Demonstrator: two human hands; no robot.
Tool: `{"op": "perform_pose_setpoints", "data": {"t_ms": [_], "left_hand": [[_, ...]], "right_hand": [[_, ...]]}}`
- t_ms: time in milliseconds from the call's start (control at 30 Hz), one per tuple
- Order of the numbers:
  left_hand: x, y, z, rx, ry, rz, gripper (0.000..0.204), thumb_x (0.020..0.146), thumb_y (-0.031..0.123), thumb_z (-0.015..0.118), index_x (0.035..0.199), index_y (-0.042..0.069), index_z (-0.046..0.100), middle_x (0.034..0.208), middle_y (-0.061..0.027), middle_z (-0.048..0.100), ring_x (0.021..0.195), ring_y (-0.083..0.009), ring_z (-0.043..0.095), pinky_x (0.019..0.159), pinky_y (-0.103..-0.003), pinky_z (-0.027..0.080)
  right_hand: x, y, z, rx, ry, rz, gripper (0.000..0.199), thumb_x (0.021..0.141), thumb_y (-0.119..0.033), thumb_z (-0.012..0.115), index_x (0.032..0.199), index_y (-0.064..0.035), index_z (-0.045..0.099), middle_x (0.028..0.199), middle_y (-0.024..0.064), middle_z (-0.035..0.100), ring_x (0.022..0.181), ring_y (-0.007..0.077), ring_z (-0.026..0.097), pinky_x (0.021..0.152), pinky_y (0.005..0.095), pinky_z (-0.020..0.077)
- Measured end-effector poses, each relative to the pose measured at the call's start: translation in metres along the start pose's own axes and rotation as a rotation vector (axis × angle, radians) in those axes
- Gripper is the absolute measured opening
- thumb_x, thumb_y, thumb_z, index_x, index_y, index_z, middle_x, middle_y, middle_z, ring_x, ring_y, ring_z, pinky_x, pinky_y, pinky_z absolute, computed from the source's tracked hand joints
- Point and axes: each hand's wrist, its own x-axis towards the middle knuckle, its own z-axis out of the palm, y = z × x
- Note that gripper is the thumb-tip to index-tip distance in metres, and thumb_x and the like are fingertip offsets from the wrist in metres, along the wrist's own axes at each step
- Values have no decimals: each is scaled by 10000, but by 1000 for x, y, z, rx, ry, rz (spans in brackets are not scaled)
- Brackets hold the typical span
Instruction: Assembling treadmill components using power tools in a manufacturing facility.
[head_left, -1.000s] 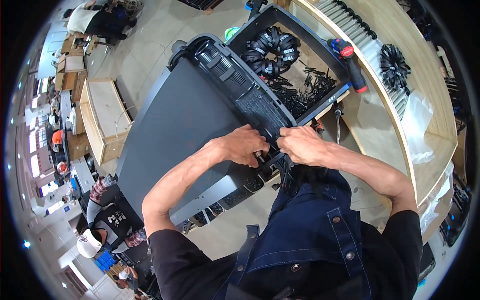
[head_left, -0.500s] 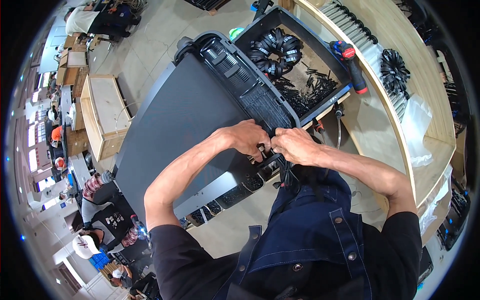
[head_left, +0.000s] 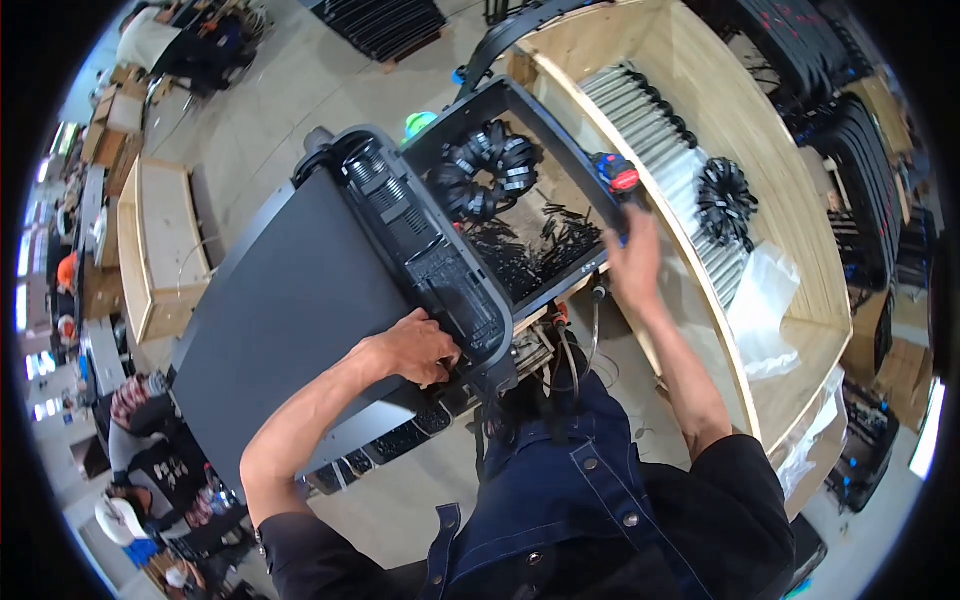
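In front of me lies a dark grey treadmill-like machine [head_left: 290,270] with a broad flat belt and a long black end housing [head_left: 425,240]. My left hand [head_left: 418,350] is closed at the near corner of that housing, its fingers bent inward; whatever they pinch is hidden. Out to the right, my right hand [head_left: 637,262] is at the handle of a blue-and-black cordless driver [head_left: 616,174] with a red cap. Its fingers are smeared by motion, so the grip does not show. The driver rests on the edge of a black tray [head_left: 545,110].
The tray holds black coiled parts [head_left: 480,170] and many loose black screws or pins [head_left: 535,245]. A wooden crate [head_left: 800,270] at right contains metal rollers [head_left: 640,110], another black coil [head_left: 726,200] and plastic film [head_left: 765,320]. Cables hang near my waist. A co-worker [head_left: 160,470] is at lower left.
My right hand has left the machine's corner and moved right and up to the driver. My left hand stays at the corner. The whole view has shifted, with the scene sliding left.
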Motion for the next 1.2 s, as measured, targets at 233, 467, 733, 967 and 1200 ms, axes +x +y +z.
{"op": "perform_pose_setpoints", "data": {"t_ms": [233, 467, 733, 967, 1200], "left_hand": [[18, -2, -12, 34, -4, 6, 216, 801, 348, 712, 939, 185, 745, 928, -30, 676, 1041, -261, 585, 983, -418, 354], [4, 4, 4, 6, 72, -50, 144, 779, 276, 691, 863, 184, 763, 802, -30, 689, 934, -218, 622, 948, -391, 343], [6, 16, -20, 18, -10, -53, 174, 853, 270, 687, 956, 151, 763, 1036, -23, 678, 1100, -226, 550, 999, -404, 318], [4, 16, -21, -26, -58, -68, 160, 860, 230, 696, 974, 123, 729, 1021, -38, 628, 1130, -236, 527, 1064, -456, 280], [5, 16, -22, -17, -63, -63, 169, 866, 234, 695, 986, 119, 724, 1023, -39, 623, 1135, -240, 527, 1065, -459, 277]], "right_hand": [[57, 100, 38, -49, -134, 124, 503, 845, -243, 739, 1234, 32, 579, 1107, 272, 662, 1022, 441, 640, 914, 478, 485], [-19, 54, -48, 670, -133, 374, 544, 787, -169, 838, 1264, -34, 613, 1125, 68, 668, 1010, 188, 633, 936, 331, 489], [-91, 34, -85, 937, -983, 692, 530, 699, -15, 862, 1182, -66, 648, 1022, 36, 723, 941, 142, 686, 889, 326, 551], [-89, 18, -78, 1001, -1100, 745, 481, 727, 19, 817, 1177, -65, 667, 1001, 57, 747, 917, 147, 710, 855, 325, 583], [-83, 23, -74, 1022, -1115, 715, 474, 731, 8, 831, 1166, -76, 664, 988, 47, 744, 917, 142, 705, 865, 329, 579]]}}
